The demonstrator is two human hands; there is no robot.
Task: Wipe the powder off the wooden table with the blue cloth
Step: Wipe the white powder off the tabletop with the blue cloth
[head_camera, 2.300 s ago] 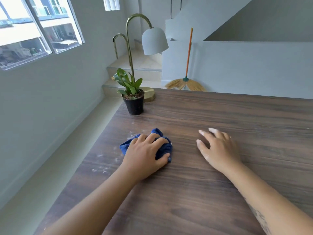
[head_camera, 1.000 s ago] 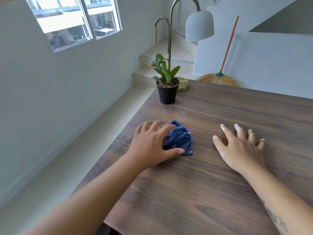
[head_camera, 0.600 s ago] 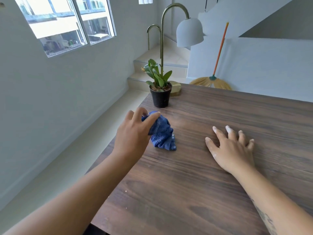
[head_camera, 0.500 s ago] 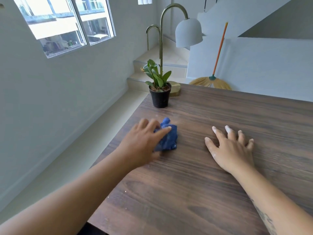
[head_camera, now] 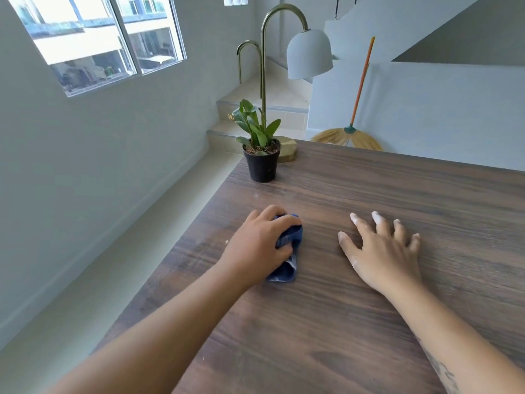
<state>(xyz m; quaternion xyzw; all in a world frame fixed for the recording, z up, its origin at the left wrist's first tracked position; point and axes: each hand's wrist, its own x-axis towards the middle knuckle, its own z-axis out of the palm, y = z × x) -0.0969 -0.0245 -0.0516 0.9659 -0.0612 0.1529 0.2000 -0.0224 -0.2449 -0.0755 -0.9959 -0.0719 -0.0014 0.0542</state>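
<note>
The left grip [head_camera: 260, 245] is curled tight over the bunched blue cloth [head_camera: 287, 257], pressing it onto the wooden desk [head_camera: 355, 322] near the left edge. Just to its right, the right grip [head_camera: 383, 251] lies flat and spread, holding nothing, fingertips [head_camera: 376, 215] dusted white. Faint powder specks [head_camera: 257, 195] lie beyond the left grip. Farther ahead stand a potted plant [head_camera: 261, 149] and a lamp [head_camera: 308, 52]; a broom [head_camera: 352, 120] leans on the wall.

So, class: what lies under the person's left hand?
The bunched blue cloth, pressed on the wooden table by the left hand. Any powder beneath it is covered.
</note>
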